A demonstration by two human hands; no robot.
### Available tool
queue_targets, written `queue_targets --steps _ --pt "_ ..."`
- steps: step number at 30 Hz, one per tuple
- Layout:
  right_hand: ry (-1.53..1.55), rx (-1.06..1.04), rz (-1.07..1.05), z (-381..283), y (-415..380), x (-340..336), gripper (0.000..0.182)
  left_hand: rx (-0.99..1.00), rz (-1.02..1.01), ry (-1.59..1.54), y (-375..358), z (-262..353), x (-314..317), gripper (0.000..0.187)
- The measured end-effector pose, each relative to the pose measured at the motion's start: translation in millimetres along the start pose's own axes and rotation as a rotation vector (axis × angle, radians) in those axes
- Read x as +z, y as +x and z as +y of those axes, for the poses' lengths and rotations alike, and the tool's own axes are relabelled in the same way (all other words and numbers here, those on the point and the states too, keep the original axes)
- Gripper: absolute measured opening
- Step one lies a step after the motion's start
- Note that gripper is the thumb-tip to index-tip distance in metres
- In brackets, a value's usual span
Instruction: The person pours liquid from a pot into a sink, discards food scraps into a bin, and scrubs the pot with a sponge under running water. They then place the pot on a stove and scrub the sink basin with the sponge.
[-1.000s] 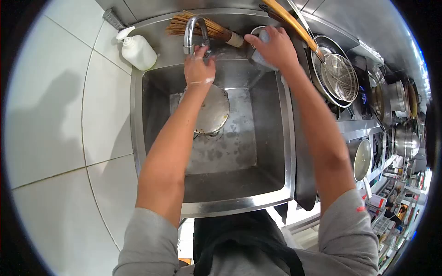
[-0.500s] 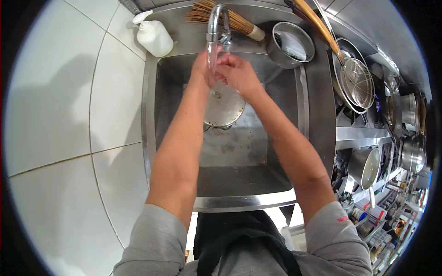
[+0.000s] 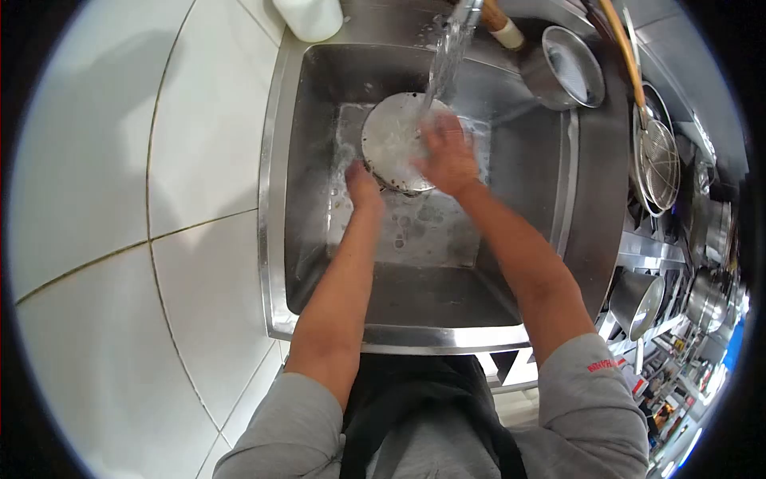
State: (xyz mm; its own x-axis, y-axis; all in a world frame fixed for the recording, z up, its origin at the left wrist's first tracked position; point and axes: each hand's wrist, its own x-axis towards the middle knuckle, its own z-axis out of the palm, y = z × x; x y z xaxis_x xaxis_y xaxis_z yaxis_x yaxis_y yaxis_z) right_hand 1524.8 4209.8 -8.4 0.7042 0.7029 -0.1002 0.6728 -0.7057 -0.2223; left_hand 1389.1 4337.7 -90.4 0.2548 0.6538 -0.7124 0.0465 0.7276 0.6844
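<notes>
sink rim (image 3: 447,339): glossy metal | disc (image 3: 388,148): dull metal | bottle (image 3: 313,17): smooth plastic | skimmer handle (image 3: 625,49): wood | sleeve (image 3: 589,387): matt cloth

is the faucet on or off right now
On: a clear stream of water runs down from the top of the view onto the round metal disc in the sink, beside the right hand.

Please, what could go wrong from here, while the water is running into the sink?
The water falls near the right hand and could splash off the flat round metal plate.

The plate looks wet, so it may slide if the left hand or right hand pushes it.

The pot stands near the sink's far right corner; a wide arm movement might knock it.
</notes>
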Motion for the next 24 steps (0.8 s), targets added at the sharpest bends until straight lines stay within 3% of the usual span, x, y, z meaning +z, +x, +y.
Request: queue_targets --steps 1,2,3,5,7,8,11,14,16,18,19,20,22,24 --pt "0.037 0.193 -0.013 14 -1 -1 0.091 -0.113 -0.021 0.016 -8 -1 -4 0.074" --pt "0.313 0.338 -0.092 42 13 23 0.093 -0.23 -0.04 0.03 -14 1 -7 0.08" --pt "0.586 0.504 -0.172 79 33 66 0.094 -0.189 -0.104 0.072 -20 4 -9 0.082" --pt "0.964 0.638 -0.17 97 31 82 0.094 -0.109 -0.257 0.154 -28 13 -1 0.086" --pt "1.178 0.527 -0.038 51 28 40 0.094 -0.113 -0.28 0.178 -29 32 11 0.088" --pt "1.4 0.544 0.081 37 29 42 0.084 -0.114 -0.289 0.198 -27 36 10 0.089" --pt "1.341 0.606 0.21 4 14 14 0.08 -0.159 -0.477 0.141 -12 41 -7 0.09" --pt "0.862 0.334 0.474 -26 -9 4 0.075 -0.278 -0.482 0.098 -19 40 -18 0.086" --pt "0.435 0.304 0.376 -73 -32 -40 0.07 -0.385 -0.507 0.037 -9 30 -20 0.081" --pt "0.331 0.253 0.254 -98 -39 -31 0.066 -0.225 -0.713 0.062 12 3 -18 0.08" --pt "0.319 0.203 0.247 -102 -40 -23 0.066 -0.144 -0.809 0.073 15 -3 -16 0.08" --pt "0.309 0.155 0.235 -105 -43 -14 0.066 -0.18 -0.702 0.129 -26 35 0 0.08" --pt "0.286 0.048 0.281 -110 -47 -15 0.059 -0.179 -0.645 0.143 -32 56 12 0.08" --pt "0.853 0.267 -0.145 -111 -54 -6 0.054 -0.123 -0.519 0.214 -31 87 24 0.083"
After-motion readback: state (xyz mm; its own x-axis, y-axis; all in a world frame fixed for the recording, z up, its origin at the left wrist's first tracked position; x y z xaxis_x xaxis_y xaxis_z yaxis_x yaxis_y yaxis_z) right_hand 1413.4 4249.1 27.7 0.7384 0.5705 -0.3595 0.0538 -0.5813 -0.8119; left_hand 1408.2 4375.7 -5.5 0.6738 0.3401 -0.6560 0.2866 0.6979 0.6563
